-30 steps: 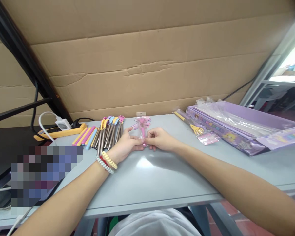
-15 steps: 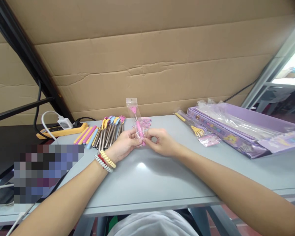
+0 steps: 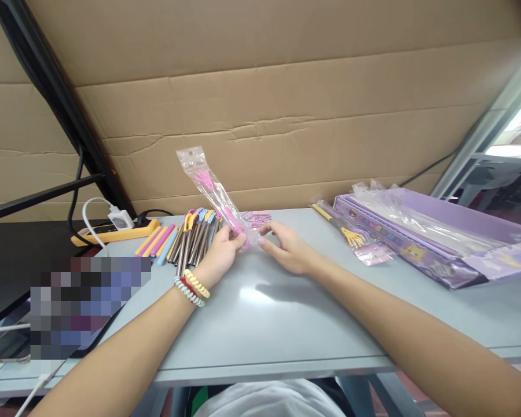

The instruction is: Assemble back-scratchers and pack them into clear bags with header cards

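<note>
My left hand (image 3: 222,252) is closed on the lower end of a pink hand-shaped scratcher (image 3: 230,219), which lies inside a clear plastic bag (image 3: 192,158) tilted up to the left. Just right of the bag's lower end, my right hand (image 3: 285,249) has thumb and fingers apart with nothing between them. Small pink printed cards (image 3: 257,218) lie behind the hands. Left of my left hand rest several metal rods with coloured hand-shaped ends (image 3: 195,237) and several pink, yellow and blue handles (image 3: 158,241).
A bagged yellow scratcher (image 3: 351,236) and a pink card (image 3: 374,253) lie before a purple box (image 3: 434,260) holding clear bags. A yellow power strip (image 3: 117,233) with cables is at the left. Cardboard (image 3: 286,127) stands behind the grey table (image 3: 269,336).
The bagged pink scratcher has tilted to the left in my left hand, and its bag shows more fully. My right hand has let go of its lower end and opened.
</note>
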### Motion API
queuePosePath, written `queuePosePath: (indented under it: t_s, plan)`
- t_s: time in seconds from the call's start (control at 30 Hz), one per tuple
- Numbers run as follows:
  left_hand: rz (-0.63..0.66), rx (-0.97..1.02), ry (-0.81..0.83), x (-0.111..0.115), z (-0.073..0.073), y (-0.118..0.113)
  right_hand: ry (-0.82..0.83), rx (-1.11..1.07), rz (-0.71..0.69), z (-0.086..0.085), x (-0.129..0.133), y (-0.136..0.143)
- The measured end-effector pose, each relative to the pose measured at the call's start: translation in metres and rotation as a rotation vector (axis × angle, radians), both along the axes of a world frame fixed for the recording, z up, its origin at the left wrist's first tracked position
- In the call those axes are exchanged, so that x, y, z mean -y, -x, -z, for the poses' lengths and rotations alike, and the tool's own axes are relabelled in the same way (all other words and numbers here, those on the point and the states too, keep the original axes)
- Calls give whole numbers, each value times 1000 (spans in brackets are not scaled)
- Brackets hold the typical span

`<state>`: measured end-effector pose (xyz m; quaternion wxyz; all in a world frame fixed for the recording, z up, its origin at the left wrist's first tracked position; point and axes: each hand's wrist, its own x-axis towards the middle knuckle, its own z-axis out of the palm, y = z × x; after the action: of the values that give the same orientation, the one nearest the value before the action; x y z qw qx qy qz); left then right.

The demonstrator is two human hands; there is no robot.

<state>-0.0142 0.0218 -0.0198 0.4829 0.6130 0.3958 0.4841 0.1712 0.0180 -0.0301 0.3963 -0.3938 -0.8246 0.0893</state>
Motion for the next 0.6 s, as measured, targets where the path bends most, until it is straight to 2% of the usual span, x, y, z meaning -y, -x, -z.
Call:
queuePosePath:
  t_s: [0.1, 0.2, 0.27, 0.33, 0.43, 0.6]
  plan:
    - [-147, -202, -139, -10, 1, 8, 91, 110, 142, 8, -14, -12]
    - [-273, -465, -300, -15, 0, 16, 154, 307, 194, 13, -23, -20]
    - [-313, -650, -385, -15, -2, 18, 214, 432, 219, 15, -26, -21]
    - [-310, -769, -433, -14, -2, 18, 295, 525, 253, 16, -25, -18]
    - [-283, -823, -447, -12, 0, 15, 382, 609, 291, 15, -24, -11]
    - [-252, -870, -464, -12, 4, 10, 400, 616, 325, 11, -22, -7]
